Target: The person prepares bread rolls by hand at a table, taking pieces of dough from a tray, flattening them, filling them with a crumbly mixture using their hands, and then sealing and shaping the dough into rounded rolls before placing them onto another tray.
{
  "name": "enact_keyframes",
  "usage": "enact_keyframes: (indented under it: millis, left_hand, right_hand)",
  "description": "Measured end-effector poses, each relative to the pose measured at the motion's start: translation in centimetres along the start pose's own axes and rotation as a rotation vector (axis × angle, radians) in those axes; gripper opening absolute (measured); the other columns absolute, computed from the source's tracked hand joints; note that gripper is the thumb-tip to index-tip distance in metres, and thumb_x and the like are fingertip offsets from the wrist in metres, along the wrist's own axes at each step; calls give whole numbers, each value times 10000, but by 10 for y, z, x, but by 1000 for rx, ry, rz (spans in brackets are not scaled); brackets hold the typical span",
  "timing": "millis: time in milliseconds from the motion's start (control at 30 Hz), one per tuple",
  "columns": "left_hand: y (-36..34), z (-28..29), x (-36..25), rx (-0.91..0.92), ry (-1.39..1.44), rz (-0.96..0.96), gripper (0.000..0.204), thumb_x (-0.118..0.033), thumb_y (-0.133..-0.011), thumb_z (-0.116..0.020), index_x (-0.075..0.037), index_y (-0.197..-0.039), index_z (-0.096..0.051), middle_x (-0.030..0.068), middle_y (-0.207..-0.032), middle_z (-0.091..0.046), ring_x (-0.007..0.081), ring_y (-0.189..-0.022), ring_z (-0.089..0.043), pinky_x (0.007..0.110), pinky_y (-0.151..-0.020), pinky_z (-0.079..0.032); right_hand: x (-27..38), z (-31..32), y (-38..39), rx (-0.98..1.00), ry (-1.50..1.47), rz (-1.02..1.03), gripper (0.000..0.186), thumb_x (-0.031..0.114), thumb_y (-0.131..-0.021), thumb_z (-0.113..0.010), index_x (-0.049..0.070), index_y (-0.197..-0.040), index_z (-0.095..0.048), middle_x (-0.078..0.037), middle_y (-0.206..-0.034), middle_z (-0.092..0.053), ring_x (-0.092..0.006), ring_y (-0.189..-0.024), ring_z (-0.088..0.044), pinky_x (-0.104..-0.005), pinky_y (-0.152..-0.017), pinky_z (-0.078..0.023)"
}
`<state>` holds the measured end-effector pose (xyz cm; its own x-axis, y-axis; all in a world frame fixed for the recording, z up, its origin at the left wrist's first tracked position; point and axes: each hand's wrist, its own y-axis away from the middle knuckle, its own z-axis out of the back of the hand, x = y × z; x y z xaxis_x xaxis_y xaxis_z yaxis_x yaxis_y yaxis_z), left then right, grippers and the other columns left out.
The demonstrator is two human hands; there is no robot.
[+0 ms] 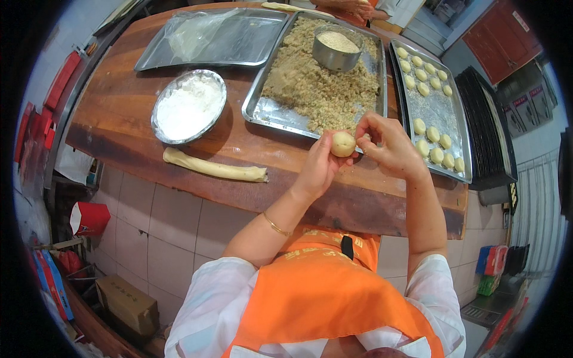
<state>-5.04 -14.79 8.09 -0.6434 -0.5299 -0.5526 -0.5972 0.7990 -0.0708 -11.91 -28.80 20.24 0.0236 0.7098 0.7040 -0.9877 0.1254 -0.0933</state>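
Over the table's near edge, my left hand [318, 166] holds a round, pale dough ball [343, 144] between thumb and fingers. Close against its right side is my right hand [392, 147], fingers bent and pinched together; whether a small bit is between the tips I cannot make out. Just beyond both hands lies a metal tray [255, 111] heaped with crumbly brown filling [304, 71]. A round metal tin [334, 59] of pale seeds or grains stands in that filling. Left of my hands, a long rope of dough [215, 169] rests on the wooden table [113, 113].
A metal bowl of white flour [191, 107] sits at the left, below a tray with clear plastic sheet [197, 36]. On the right, another tray [439, 110] carries several dough pieces. Black trays [486, 119] are stacked beyond it. Another person's hands [349, 8] show at the far edge.
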Motion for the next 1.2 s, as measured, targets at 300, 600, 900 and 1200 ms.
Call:
enact_keyframes:
  millis: [300, 600, 900, 1200]
  left_hand:
    - [8, 19, -13, 155, -43, 93, 452, -431, -1089, -389, -57, -1317, -500, 82, -1103, -605, 168, -848, -577, 288, -699, -469]
    - [17, 3, -28, 56, -93, 69, 409, -427, -1085, -401, -64, -1228, -524, 65, -1065, -604, 154, -826, -556, 273, -684, -449]
    - [17, -6, -37, 105, -31, 198, 521, -555, -1057, -396, -88, -1204, -575, 30, -1025, -615, 115, -767, -532, 230, -621, -410]
    - [14, 0, -30, 90, -483, 144, 447, -430, -1092, -411, -62, -1275, -587, 1, -942, -611, 87, -832, -595, 252, -724, -499]
  right_hand:
    - [5, -5, 1, 17, 14, 82, 118, 33, -824, -663, 5, -893, -571, -74, -732, -568, -164, -641, -535, -303, -602, -454]
    - [15, -5, 5, 37, 119, 152, 139, 16, -807, -655, 5, -895, -549, -147, -732, -571, -288, -650, -576, -358, -624, -485]
    - [13, -8, 15, 42, 151, 146, 167, -21, -791, -662, 9, -902, -541, -139, -756, -561, -298, -670, -571, -361, -629, -486]
    - [22, -15, 26, 68, 228, 164, 137, 26, -815, -658, 26, -872, -533, -177, -795, -598, -395, -752, -615, -441, -663, -496]
